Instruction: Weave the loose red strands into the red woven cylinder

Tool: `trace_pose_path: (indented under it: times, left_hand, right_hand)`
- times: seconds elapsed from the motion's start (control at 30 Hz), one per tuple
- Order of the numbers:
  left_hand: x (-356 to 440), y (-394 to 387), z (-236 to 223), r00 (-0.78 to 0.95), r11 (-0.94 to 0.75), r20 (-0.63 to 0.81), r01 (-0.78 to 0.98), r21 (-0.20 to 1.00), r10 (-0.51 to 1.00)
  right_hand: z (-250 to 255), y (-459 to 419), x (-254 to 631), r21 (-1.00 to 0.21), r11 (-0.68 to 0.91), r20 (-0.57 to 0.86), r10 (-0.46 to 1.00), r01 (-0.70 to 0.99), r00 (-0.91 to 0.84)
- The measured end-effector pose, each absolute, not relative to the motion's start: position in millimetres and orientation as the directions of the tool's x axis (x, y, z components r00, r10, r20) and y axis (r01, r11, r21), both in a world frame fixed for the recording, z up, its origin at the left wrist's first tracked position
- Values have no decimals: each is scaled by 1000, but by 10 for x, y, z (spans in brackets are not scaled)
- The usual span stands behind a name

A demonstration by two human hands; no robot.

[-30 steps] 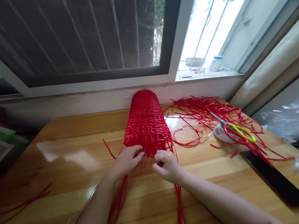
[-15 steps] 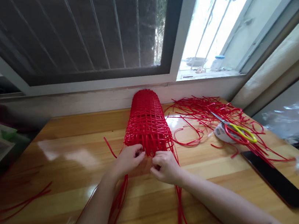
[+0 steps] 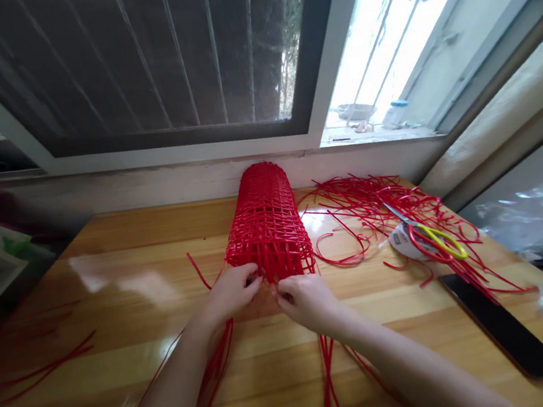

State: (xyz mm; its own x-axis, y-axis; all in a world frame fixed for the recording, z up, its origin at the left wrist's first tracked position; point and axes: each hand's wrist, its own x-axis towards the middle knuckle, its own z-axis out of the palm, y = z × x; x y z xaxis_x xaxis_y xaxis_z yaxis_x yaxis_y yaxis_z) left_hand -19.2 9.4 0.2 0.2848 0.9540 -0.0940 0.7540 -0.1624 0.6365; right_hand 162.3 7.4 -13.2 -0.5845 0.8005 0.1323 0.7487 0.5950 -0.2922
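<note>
Right hand [image 3: 307, 299] shifted slightly rightward, pinched closed like left hand [image 3: 236, 290] at red woven tube's [image 3: 268, 221] near edge, grasped part unclear, tabletop [image 3: 123, 261] open leftward.

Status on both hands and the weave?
Left hand and right hand at near rim of red woven tube, grip unclear. Tube lying on table. Scissors off right, clear of hands.

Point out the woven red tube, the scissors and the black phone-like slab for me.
Woven red tube [image 3: 268, 221]: head view, middle of its mesh.
Scissors [image 3: 439, 238]: head view, yellow handle loop.
Black slab [image 3: 503, 324]: head view, flat top face.
</note>
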Motion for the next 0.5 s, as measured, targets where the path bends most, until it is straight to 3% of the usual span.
trace_pose_path:
  times: [0.3, 0.5]
  left_hand:
    - [-190, 36, 27, 286, -188, -119, 839, 510, 951]
    - [-200, 51, 9, 280, -182, -128, 846, 502, 951]
  right_hand:
    - [-72, 164, 1652, -148, 475, -30, 874, 867, -484]
    - [-170, 195, 1614, -116, 457, -52, 884, 882, -465]
